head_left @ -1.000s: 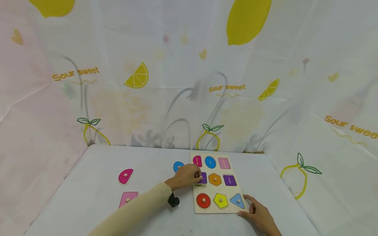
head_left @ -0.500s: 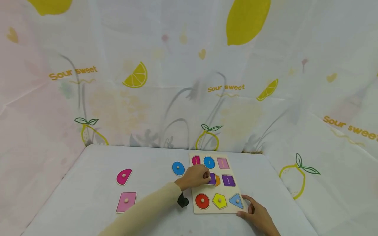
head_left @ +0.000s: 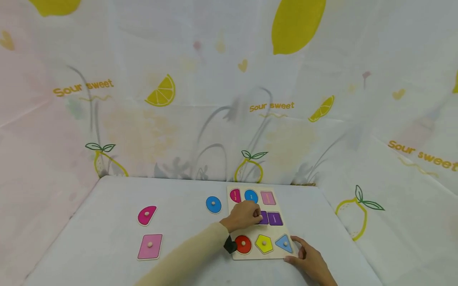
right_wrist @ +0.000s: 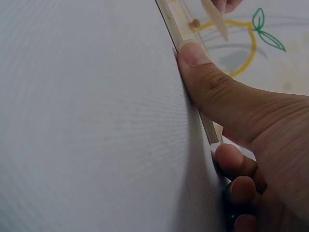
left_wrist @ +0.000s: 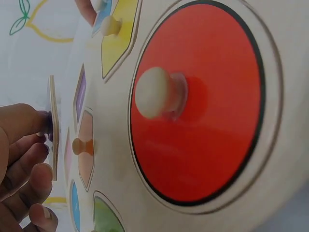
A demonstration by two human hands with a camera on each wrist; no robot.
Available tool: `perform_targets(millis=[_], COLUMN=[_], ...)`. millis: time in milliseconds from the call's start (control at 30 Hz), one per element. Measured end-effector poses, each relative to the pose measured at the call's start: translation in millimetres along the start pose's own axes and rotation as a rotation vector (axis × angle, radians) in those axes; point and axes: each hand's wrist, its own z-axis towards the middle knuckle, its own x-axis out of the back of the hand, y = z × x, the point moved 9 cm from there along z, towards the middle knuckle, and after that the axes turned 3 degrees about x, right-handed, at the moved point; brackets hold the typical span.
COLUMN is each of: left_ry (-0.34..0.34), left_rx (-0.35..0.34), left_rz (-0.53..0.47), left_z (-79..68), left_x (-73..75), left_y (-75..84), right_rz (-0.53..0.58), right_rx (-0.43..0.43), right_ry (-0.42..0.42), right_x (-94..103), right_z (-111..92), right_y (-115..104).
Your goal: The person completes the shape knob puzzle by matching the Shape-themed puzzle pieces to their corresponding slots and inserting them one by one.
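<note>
My left hand pinches the knob of a purple square puzzle piece over the middle row of a wooden shape-puzzle board. In the left wrist view the piece appears edge-on, raised off the board. Just right of it lies a matching purple recess. My right hand grips the board's near right corner, thumb on the front edge. Red circle, yellow pentagon and light-blue triangle pieces sit in the near row. An orange knobbed piece shows in the left wrist view.
Left of the board lie a blue round piece, a magenta half-circle piece and a pink square piece, all with knobs, on the white table. A lemon-printed cloth hangs behind and along the sides.
My left hand has carried the purple square piece rightward over the board, past the orange piece toward the purple recess. The right hand keeps its grip on the corner.
</note>
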Motion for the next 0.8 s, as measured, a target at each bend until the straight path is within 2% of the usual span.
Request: perform_targets(millis=[267, 467, 800], left_ry=[-0.005, 0.006, 0.013], left_rx=[0.007, 0.003, 0.012], left_rz=[-0.005, 0.026, 0.057], left_z=[10.6, 14.0, 22.1], left_x=[-10.1, -18.9, -31.3], left_y=[9.7, 13.4, 17.2], right_rz=[0.040, 0.056, 0.012], right_rx=[0.015, 0.025, -0.004], right_ry=[0.008, 0.013, 0.013], right_x=[1.2, -0.2, -0.7], right_z=[-2, 0, -1], right_y=[-2, -3, 0])
